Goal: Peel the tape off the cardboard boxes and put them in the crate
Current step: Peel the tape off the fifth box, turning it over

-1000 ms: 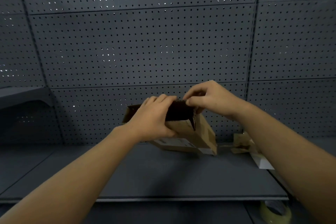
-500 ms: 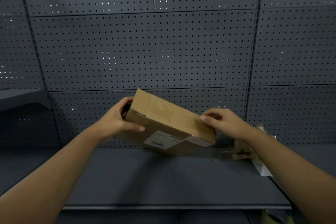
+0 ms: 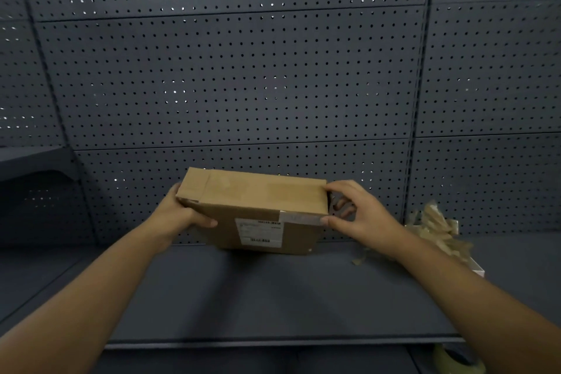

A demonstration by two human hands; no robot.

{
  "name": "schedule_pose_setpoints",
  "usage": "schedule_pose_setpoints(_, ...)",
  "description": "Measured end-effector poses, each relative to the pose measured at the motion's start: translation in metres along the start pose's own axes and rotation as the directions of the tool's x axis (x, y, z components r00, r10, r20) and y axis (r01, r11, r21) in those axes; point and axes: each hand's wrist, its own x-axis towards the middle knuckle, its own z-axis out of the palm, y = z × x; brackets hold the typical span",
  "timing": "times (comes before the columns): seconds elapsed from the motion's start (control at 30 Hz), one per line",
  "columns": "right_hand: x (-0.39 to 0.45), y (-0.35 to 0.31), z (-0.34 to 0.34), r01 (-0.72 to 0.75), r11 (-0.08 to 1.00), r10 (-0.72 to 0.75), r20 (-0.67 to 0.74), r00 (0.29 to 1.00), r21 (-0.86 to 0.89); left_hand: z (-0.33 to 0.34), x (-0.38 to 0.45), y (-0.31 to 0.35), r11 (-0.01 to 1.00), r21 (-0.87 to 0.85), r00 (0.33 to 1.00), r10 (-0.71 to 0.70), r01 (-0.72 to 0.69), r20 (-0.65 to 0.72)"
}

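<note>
Nearest, at about five o'clock below the front edge of the shelf (image 3: 273, 307), the rim of a roll of tape (image 3: 455, 363) just peeks into view. The dark grey shelf runs across the middle of the scene, and both bare forearms reach over it from the lower corners.

Further in, the cardboard box (image 3: 258, 206) sits at the centre, its lower edge down at the shelf and its top face tipped slightly toward the viewer. A white shipping label (image 3: 259, 231) is stuck to its front face, and a strip of clear tape (image 3: 303, 217) runs from the label's upper right corner to the box's right edge.

The left hand (image 3: 179, 215) grips the box's left end at nine o'clock, thumb laid on the front face and fingers wrapped round behind. The right hand (image 3: 358, 218) is at the right end at three o'clock, its thumb tip pressed on the end of the tape strip and its fingers curled round the top right corner; whether the tape is lifted yet I cannot tell.

Off at three o'clock, well apart from the box, a heap of crumpled tape scraps (image 3: 437, 228) lies on the shelf with something white (image 3: 475, 267) under it.

Behind everything rises the grey pegboard wall (image 3: 243, 85).
</note>
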Motion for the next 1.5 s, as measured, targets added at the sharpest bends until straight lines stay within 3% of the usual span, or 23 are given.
schedule_pose_setpoints(0.13,-0.002,0.001,-0.004,0.019,0.999,-0.017,-0.066,0.998,0.035,0.018,-0.010,0.028,0.999,0.034,0.968,0.014,-0.006,-0.249)
schedule_pose_setpoints(0.17,-0.002,0.000,-0.005,0.024,0.999,-0.020,-0.078,0.997,0.039,0.024,-0.016,0.035,0.997,0.059,0.950,0.069,-0.053,-0.303)
schedule_pose_setpoints(0.23,-0.003,-0.003,-0.007,0.032,0.999,-0.027,-0.108,0.994,0.043,0.035,-0.025,0.042,0.941,0.241,0.877,0.315,-0.239,-0.362)
schedule_pose_setpoints(0.27,-0.003,-0.004,-0.009,0.037,0.999,-0.032,-0.122,0.992,0.038,0.040,-0.028,0.043,0.850,0.421,0.820,0.468,-0.316,-0.329)
schedule_pose_setpoints(0.33,-0.003,-0.004,-0.013,0.047,0.999,-0.044,-0.145,0.988,0.019,0.050,-0.029,0.046,0.575,0.718,0.734,0.666,-0.392,-0.131)
schedule_pose_setpoints(0.4,-0.003,-0.005,-0.017,0.050,0.999,-0.049,-0.140,0.989,0.004,0.063,-0.030,0.055,0.434,0.776,0.756,0.649,-0.459,0.085)
schedule_pose_setpoints(0.5,-0.001,-0.010,-0.019,0.044,0.998,-0.051,-0.140,0.989,-0.050,0.082,-0.025,0.058,0.458,0.737,0.833,0.488,-0.498,0.260)
schedule_pose_setpoints(0.63,0.012,-0.030,-0.013,0.094,0.981,-0.131,-0.225,0.965,-0.168,0.094,-0.010,0.050,0.442,0.758,0.844,0.470,-0.480,0.261)
schedule_pose_setpoints(0.77,0.039,-0.056,-0.008,0.147,0.954,-0.175,-0.087,0.981,-0.260,0.094,-0.005,0.050,0.442,0.762,0.847,0.466,-0.474,0.256)
schedule_pose_setpoints(0.93,0.074,-0.078,-0.002,0.137,0.935,-0.084,0.172,0.982,-0.327,0.086,-0.002,0.048,0.471,0.729,0.846,0.452,-0.497,0.284)
schedule_pose_setpoints(1.03,0.082,-0.074,-0.005,0.100,0.935,-0.039,0.182,0.983,-0.341,0.082,-0.001,0.047,0.480,0.714,0.841,0.452,-0.510,0.297)
schedule_pose_setpoints(1.1,0.077,-0.061,-0.008,0.022,0.912,0.016,0.089,0.996,-0.409,0.080,0.000,0.046,0.484,0.704,0.837,0.457,-0.519,0.302)
schedule_pose_setpoints(1.2,0.062,-0.041,-0.012,-0.131,0.963,0.131,-0.015,0.991,-0.237,0.084,0.000,0.046,0.471,0.708,0.827,0.476,-0.526,0.298)
schedule_pose_setpoints(1.3,0.053,-0.030,-0.012,-0.191,0.977,0.187,-0.054,0.981,-0.092,0.090,0.001,0.049,0.458,0.727,0.830,0.482,-0.512,0.281)
schedule_pose_setpoints(1.5,0.046,-0.024,-0.011,-0.288,0.916,0.317,-0.065,0.946,0.278,0.088,0.003,0.045,0.469,0.711,0.826,0.486,-0.523,0.287)
